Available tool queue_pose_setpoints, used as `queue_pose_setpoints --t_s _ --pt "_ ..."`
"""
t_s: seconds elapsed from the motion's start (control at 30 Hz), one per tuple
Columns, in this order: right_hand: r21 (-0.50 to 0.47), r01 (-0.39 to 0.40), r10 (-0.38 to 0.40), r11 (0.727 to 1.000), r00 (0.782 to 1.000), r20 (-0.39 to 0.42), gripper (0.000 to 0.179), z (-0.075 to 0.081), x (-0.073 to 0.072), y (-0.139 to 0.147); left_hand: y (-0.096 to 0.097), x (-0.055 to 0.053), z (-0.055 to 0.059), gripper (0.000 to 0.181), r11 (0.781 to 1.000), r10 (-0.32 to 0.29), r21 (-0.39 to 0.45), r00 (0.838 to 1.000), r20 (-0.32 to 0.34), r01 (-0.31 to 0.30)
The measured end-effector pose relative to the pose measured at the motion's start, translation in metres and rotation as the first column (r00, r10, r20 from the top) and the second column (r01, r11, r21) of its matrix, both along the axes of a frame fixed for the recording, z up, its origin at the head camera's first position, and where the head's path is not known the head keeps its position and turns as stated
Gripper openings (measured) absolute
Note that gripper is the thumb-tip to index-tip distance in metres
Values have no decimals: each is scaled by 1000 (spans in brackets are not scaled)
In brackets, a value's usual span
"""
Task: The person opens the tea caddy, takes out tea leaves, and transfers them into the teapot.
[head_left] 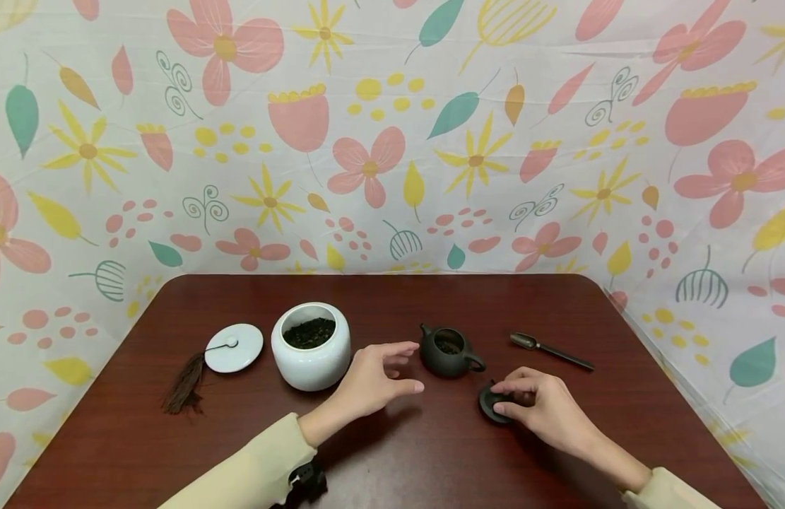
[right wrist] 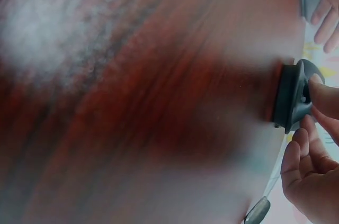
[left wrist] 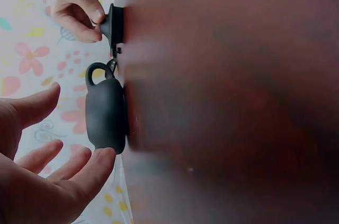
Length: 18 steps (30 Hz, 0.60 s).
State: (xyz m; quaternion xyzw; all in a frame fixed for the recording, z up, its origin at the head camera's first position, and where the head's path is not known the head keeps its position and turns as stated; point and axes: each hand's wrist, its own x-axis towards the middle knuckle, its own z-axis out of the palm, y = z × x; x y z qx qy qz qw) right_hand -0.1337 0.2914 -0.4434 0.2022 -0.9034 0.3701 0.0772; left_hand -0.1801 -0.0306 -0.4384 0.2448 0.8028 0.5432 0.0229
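Note:
A dark teapot [head_left: 441,363] stands uncovered on the table with tea leaves inside. My left hand [head_left: 371,379] is held beside its spout, fingers extended and thumb apart, gripping nothing. In the left wrist view its fingertips come close to the teapot [left wrist: 106,113]; whether they touch is unclear. Right of the teapot, my right hand [head_left: 547,411] pinches the knob of the round dark teapot lid [head_left: 489,407] between thumb and fingers. The lid [right wrist: 288,97] is at the tabletop, its flat underside facing down; I cannot tell whether it bears on the wood.
A white jar [head_left: 311,369] of dark tea leaves [head_left: 309,333] stands left of the teapot. Its white lid [head_left: 242,353] lies farther left, with a brown tassel [head_left: 187,382]. A tea scoop [head_left: 551,350] lies at the right. Behind the table [head_left: 430,459] hangs a flowered cloth [head_left: 379,233].

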Motion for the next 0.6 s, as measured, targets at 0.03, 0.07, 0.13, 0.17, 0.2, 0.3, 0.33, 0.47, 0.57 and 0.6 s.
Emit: queue_pose_setpoints --t_s 0.03,0.07,0.13,0.17,0.2,0.3,0.33,0.47,0.57,0.6 --pt "1 0 0 1000 1000 0 24 0 0 0 3 -3 -1 60 1000 1 -12 1000 -7 -1" --pt "-1 0 0 1000 1000 2 24 -1 0 1 6 -5 -1 61 1000 2 -24 1000 -10 -2" --pt "-4 0 0 1000 1000 1 24 -1 1 1 12 -11 -1 63 998 7 -56 1000 -12 -8" --pt "-5 0 0 1000 1000 -2 24 -2 1 2 14 -14 -1 64 997 10 -72 1000 -10 -11" --pt "-5 -2 2 1000 1000 -4 24 -2 1 2 17 -16 -2 65 996 16 -88 1000 -9 -16" --pt "-9 -6 6 1000 1000 -8 23 -3 1 3 22 -23 -1 64 993 31 -116 1000 -2 -31" --pt "-8 -6 6 1000 1000 -11 23 -3 1 3 24 -25 -1 64 992 36 -121 999 4 -35" --pt "-11 -13 13 1000 1000 -21 23 -4 0 3 28 -32 2 61 991 50 -125 998 33 -46" --pt "-14 -20 19 1000 999 -26 23 -5 -1 3 31 -36 3 59 989 63 -136 996 60 -54" --pt "-14 -22 21 1000 999 -26 23 -6 -1 3 31 -37 3 58 989 67 -140 995 69 -57"
